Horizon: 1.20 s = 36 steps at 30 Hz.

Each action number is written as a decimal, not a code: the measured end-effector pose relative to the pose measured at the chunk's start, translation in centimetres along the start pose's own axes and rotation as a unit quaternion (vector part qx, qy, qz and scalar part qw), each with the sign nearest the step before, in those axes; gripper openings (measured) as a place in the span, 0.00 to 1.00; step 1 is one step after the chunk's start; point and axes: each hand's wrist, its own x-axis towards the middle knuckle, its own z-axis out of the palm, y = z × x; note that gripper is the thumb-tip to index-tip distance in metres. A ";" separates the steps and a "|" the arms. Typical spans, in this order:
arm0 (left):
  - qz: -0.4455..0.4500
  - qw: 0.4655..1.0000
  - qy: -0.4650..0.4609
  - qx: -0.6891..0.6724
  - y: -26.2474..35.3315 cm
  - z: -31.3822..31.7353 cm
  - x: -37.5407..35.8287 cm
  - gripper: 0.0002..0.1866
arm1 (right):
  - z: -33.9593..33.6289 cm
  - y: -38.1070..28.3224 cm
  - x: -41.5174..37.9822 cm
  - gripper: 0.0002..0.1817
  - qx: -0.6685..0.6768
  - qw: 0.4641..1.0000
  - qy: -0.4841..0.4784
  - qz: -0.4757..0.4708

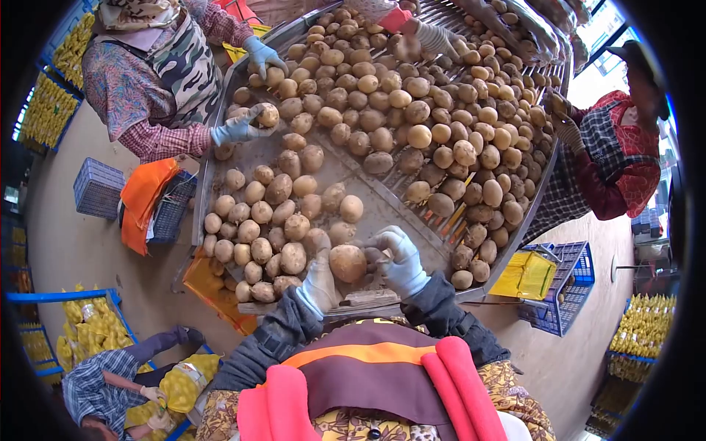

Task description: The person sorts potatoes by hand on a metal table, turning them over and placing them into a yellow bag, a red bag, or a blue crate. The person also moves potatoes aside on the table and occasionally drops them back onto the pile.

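Note:
At the near edge of the metal sorting table [368, 198], a large round potato [348, 263] is between my two gloved hands. My left hand [321, 281], in a pale dirty glove, is closed against its left side. The curled fingers of my right hand [401, 259] meet its right side; their tips are dark with dirt. A heap of potatoes [261, 231] lies just beyond and left of my left hand. Below my hands is a worn wooden block [370, 298] at the rim.
A larger potato pile [441, 110] covers the far table and slatted rollers. Co-workers' gloved hands [246, 126] reach in from the left, far side and right. Crates [562, 287] and an orange sack [145, 198] flank the table. Behind left, a person handles a yellow bag [187, 382].

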 end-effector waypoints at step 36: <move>-0.028 0.997 -0.074 -0.027 0.0 -0.7 -0.5 0.30 | 0.0 -0.5 -0.4 0.10 -0.029 0.998 -0.061 0.005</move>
